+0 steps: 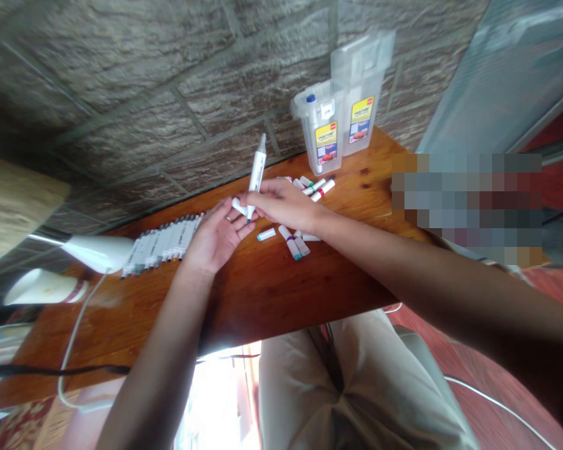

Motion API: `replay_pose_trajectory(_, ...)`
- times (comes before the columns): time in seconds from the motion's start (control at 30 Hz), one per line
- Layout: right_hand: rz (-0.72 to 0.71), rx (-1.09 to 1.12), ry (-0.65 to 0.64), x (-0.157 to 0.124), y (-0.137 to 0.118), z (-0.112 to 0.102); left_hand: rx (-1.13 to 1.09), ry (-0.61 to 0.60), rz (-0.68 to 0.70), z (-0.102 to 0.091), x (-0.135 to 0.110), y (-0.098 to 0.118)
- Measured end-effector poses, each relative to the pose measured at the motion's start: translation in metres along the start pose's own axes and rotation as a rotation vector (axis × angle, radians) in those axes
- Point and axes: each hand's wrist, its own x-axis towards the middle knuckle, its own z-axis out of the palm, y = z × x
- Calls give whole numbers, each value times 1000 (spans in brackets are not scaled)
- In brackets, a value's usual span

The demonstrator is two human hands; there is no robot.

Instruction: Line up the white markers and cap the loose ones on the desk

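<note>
My right hand (286,203) grips a white marker (258,164), held nearly upright with its uncapped dark tip pointing up. Close against it, my left hand (218,234) is turned palm up, its thumb and a finger on a white marker cap (239,205). Loose caps lie on the wooden table (263,294) under and beside my right hand, among them a white one with a blue end (266,234) and one with a purple band (287,235). Left of my left hand, several markers (162,242) lie side by side in a row.
Two clear plastic marker boxes stand against the stone wall (206,81); the front box (327,134) has a blue-capped marker inside, the rear one (359,119) is taller. At the left are a white lamp (98,252), a paper cup (47,287) on its side and a white cable (75,331).
</note>
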Motion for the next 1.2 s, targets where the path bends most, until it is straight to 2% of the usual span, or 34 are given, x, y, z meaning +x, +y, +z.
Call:
replay_pose_trajectory(0.37, -48, -179, 6, -2, 2, -1, -35, -2, -1, -1, 1, 0)
replay_pose_trajectory(0.6, -42, -198, -63, -5, -1, 0, -66, 25, -5, 0, 1, 1)
replay_pose_trajectory(0.8, -47, -293, -34, -5, 0, -1, -66, 20, -8, 0, 2, 1)
replay_pose_trajectory(1.0, -52, -280, -36, -6, -1, -1, -88, 21, -10, 0, 2, 1)
replay_pose_trajectory(1.2, -40, -162, -55, -5, 0, 1, -81, 34, -9, 3, 1, 2)
